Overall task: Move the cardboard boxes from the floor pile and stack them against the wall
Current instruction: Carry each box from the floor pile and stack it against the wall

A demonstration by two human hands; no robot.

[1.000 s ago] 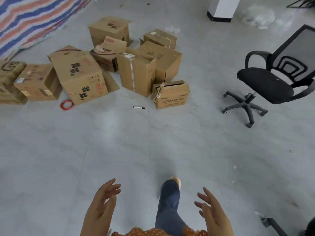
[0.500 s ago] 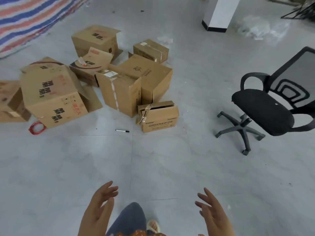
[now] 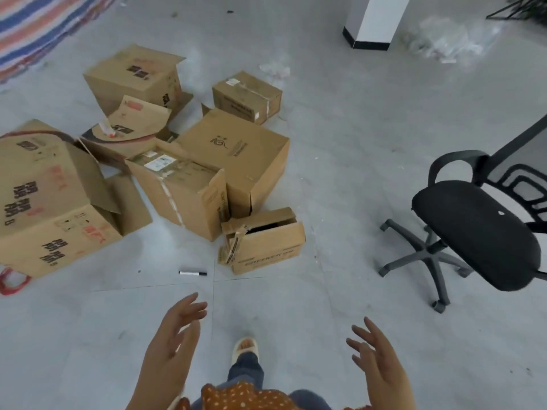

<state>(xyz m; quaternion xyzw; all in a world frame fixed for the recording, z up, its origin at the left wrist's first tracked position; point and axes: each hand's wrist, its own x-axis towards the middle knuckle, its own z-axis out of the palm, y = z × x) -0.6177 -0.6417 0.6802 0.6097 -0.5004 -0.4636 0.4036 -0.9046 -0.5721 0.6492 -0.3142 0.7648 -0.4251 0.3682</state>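
A pile of several brown cardboard boxes lies on the grey floor ahead. Nearest is a small box (image 3: pixel 266 245) with a torn flap. Behind it stand a taped box (image 3: pixel 183 193) and a wider box (image 3: pixel 236 155). A large box with an open flap (image 3: pixel 50 202) lies at the left. Two more boxes (image 3: pixel 136 78) (image 3: pixel 247 96) sit at the back. My left hand (image 3: pixel 174 347) and my right hand (image 3: pixel 376 362) are both raised with spread fingers, empty, well short of the small box.
A black office chair (image 3: pixel 473 229) on castors stands at the right. A marker pen (image 3: pixel 192 273) lies on the floor before the pile. A red cord loop (image 3: pixel 11 281) lies at the left edge, a white pillar (image 3: pixel 376 22) and plastic wrap at the back, a striped tarp (image 3: pixel 35 22) at top left.
I have walked closer to the pile, so the boxes and chair appear larger and lower in view. Both hands stay raised and empty.
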